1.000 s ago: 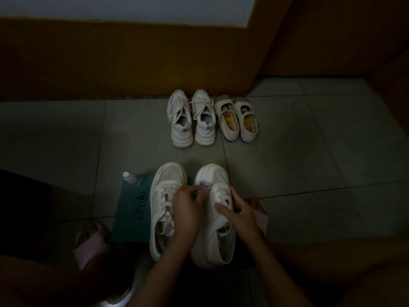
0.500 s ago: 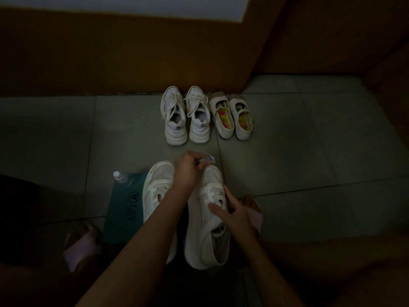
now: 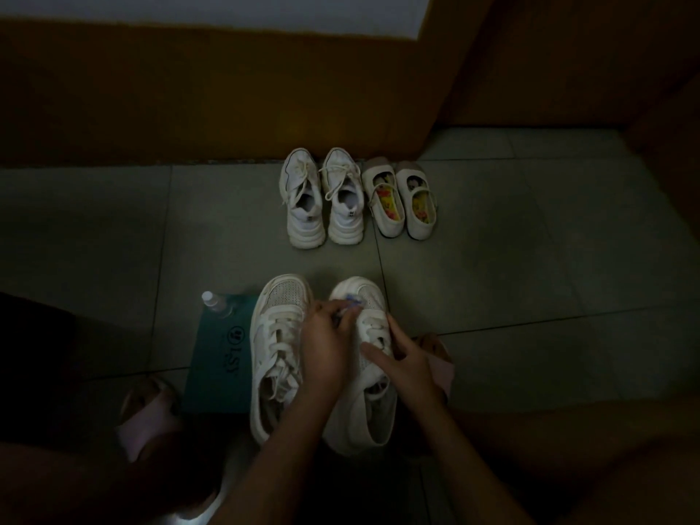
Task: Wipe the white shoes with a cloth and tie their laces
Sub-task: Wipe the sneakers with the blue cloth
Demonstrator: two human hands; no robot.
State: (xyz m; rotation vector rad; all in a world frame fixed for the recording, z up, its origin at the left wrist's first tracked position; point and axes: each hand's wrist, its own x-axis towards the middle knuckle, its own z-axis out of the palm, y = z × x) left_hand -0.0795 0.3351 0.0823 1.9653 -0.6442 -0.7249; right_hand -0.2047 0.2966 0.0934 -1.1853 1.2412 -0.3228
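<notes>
A teal box [image 3: 217, 358] with a printed logo lies flat on the grey tiled floor [image 3: 530, 259], with a small clear bottle [image 3: 214, 303] at its far left corner. Farther off, cream strap shoes [image 3: 399, 200] with flowered insoles stand side by side near the brown wall [image 3: 189, 100].

Right shoe [image 3: 360, 414]: white, upright, under left hand [image 3: 327, 350] and right hand [image 3: 405, 367].
Left shoe [image 3: 262, 358]: white, laces [image 3: 279, 337] loose, beside left hand.
Cloth [image 3: 350, 302]: bluish, pinched by left hand.

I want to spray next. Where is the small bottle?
Head view, left of centre: the small bottle is at the far corner of the teal box, left of the near left sneaker.
</notes>
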